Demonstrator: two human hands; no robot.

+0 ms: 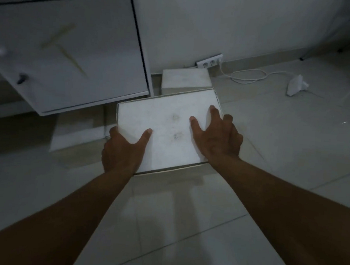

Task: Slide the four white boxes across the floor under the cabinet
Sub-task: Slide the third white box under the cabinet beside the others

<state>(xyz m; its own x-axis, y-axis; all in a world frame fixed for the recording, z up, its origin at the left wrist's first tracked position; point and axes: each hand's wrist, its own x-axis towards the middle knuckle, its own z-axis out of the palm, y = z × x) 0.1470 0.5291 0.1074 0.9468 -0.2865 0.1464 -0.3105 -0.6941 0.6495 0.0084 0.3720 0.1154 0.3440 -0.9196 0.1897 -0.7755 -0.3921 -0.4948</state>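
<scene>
On floor beside cabinet (pixel 72 56): left hand (pixel 122 152) and right hand (pixel 218 138) grip white box (pixel 166 127) at opposite sides, thumbs flat on lid.

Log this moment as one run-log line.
phase: moving box | left hand: gripping near box left edge | right hand: gripping right edge | second box: behind, by wall | cabinet: left

We look down from head height, close over the floor (pixel 185 224), facing the cabinet (pixel 72 56).
</scene>
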